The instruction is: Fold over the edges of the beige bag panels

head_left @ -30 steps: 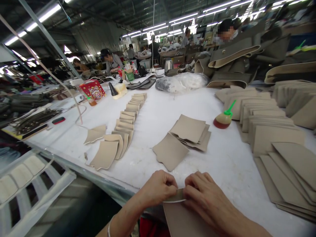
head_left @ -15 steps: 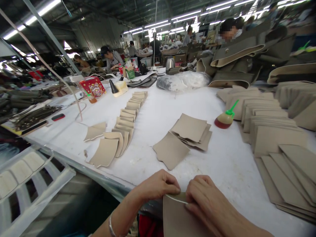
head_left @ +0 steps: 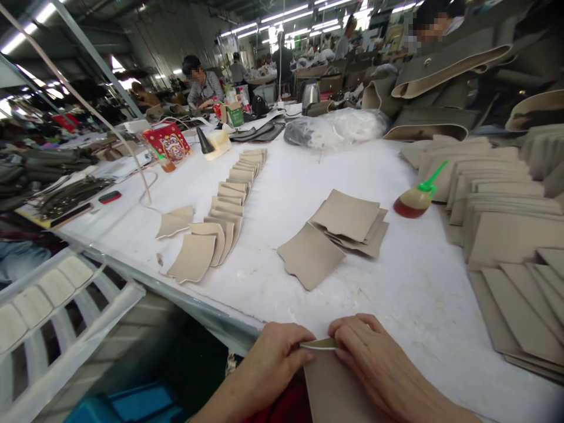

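A taupe leather-like piece [head_left: 330, 385] with a pale edge hangs at the near edge of the table, its top margin folded over. My left hand [head_left: 282, 355] pinches the left end of that fold between thumb and fingers. At the right end, my right hand [head_left: 365, 352] grips the same fold, its fingers curled over the top. The lower part of the piece is cut off by the frame. Just beyond my hands lies a loose stack of similar taupe pieces [head_left: 311, 258].
A row of overlapping pieces [head_left: 194, 258] runs away at left. Stacked panels [head_left: 511, 235] line the right side, near a squeeze bottle [head_left: 413, 202] with a green spout. A plastic-wrapped bundle [head_left: 335, 129] lies farther back. A white chair [head_left: 53, 317] stands at left; co-workers sit beyond.
My view has shifted, so the table things appear slightly higher. My left hand has turned a little, its thumb now along the fold. Both hands keep hold of the piece.
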Demonstrator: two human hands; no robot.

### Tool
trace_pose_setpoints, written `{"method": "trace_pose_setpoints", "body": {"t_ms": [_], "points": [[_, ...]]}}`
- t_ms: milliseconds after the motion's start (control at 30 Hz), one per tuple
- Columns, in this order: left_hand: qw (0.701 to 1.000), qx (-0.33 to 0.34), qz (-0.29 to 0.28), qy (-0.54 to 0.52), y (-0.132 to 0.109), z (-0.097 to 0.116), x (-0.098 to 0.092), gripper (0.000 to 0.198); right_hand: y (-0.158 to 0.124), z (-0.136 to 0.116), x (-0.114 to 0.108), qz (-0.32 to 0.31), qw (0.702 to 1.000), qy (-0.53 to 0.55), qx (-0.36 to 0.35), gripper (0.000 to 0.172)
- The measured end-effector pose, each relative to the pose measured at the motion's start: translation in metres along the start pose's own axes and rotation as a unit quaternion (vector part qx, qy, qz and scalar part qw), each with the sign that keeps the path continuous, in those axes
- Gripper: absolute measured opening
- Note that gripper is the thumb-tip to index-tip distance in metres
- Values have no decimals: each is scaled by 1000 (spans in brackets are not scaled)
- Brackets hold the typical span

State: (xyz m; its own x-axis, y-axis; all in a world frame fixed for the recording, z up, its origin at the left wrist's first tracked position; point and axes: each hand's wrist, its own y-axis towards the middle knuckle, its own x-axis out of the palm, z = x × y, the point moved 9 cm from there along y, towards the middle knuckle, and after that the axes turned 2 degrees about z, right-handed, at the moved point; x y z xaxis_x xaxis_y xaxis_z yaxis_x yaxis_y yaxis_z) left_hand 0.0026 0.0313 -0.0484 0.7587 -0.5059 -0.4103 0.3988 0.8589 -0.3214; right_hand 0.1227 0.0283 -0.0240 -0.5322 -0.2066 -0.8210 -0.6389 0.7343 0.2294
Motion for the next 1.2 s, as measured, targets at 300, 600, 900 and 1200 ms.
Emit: {"method": "trace_pose_setpoints", "body": {"t_ms": [300,600,900,1200], "points": [[998,61,-34,6,17,45,-32,21,17,6,-36,18,997,-3,75,19],[998,3,-66,-19,10,4,10,19,-24,28,15,-42,967,163,193,19],[998,24,-32,52,5,11,7,21,-19,25,18,-25,984,109,136,20],[1000,0,-24,-3,5,0,12,21,-19,25,17,-37,984,102,142,22]]}}
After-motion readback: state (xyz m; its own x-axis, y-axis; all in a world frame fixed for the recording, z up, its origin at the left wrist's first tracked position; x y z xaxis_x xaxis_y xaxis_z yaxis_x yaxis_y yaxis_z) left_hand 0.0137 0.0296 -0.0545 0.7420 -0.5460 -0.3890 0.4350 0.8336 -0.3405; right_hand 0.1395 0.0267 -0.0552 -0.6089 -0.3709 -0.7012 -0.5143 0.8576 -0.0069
